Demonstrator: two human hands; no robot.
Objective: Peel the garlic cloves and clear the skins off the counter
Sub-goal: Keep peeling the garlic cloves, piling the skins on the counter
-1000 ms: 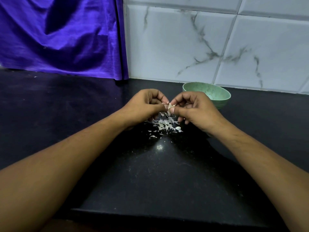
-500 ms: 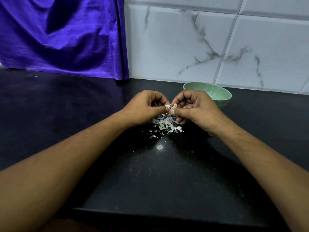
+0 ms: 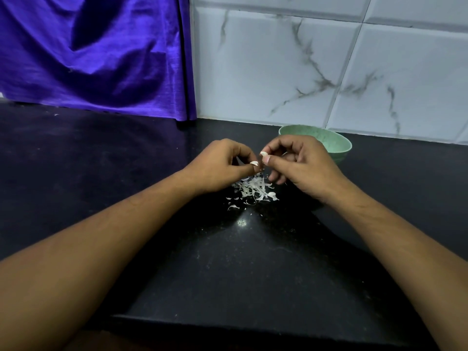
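Note:
Over the black counter [image 3: 228, 262], my left hand [image 3: 220, 165] pinches a small white piece of garlic skin [image 3: 254, 163] between thumb and finger. My right hand [image 3: 301, 160] pinches a pale garlic clove [image 3: 264, 154] at its fingertips, a finger's width from the left hand. Below both hands lies a pile of white garlic skins [image 3: 253, 190], with a few scraps scattered towards me.
A pale green bowl [image 3: 339, 145] stands behind my right hand near the marbled tile wall [image 3: 304, 72]; its inside is hidden. A purple cloth [image 3: 96, 54] hangs at the back left. The counter's front edge runs close to me.
My hands were joined on the clove; now they have drawn slightly apart, the left one holding a torn-off piece of skin.

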